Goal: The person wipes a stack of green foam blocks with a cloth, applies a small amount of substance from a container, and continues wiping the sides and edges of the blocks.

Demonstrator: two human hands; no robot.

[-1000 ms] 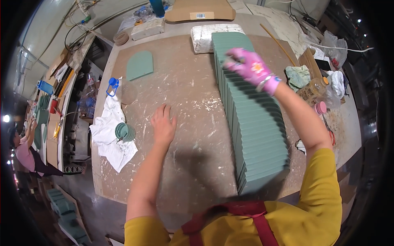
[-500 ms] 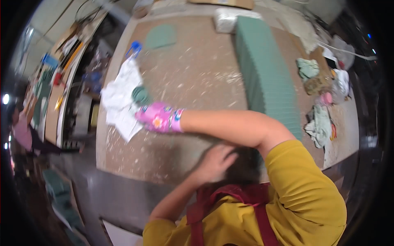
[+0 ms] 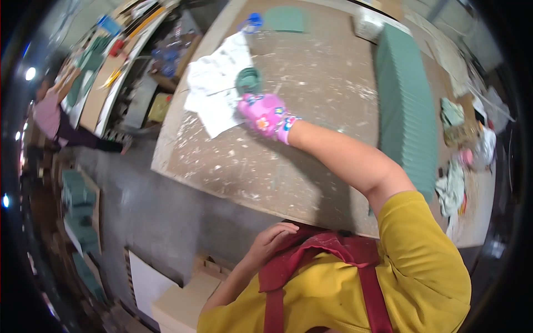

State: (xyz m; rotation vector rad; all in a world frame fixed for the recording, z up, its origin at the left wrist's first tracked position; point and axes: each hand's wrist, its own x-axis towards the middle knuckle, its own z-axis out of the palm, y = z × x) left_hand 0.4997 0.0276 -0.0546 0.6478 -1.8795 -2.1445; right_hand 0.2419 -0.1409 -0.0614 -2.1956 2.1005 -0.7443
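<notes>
My right hand [image 3: 264,115] wears a pink flowered glove and reaches across the worktable. Its fingers look curled together at the edge of some crumpled white paper [image 3: 214,83], just below a small round green item [image 3: 248,81] lying on that paper. Whether anything is in the fingers is hidden. My left hand [image 3: 272,240], bare, is beside the dark red apron [image 3: 333,247] at the table's front edge, fingers stretched out and holding nothing. On the right of the table stands a long row of stacked green sheets [image 3: 405,111].
A flat green piece [image 3: 284,20] and a blue object [image 3: 252,22] lie at the back. Cloths [image 3: 451,191] and a pink-capped container [image 3: 465,157] crowd the right side. A co-worker [image 3: 47,114] is at another bench on the left. A cardboard box [image 3: 186,299] stands below left.
My view has swung left and down, so the table sits higher and farther right. The left hand has drawn back from over the table to the apron. The gloved hand stays by the paper.
</notes>
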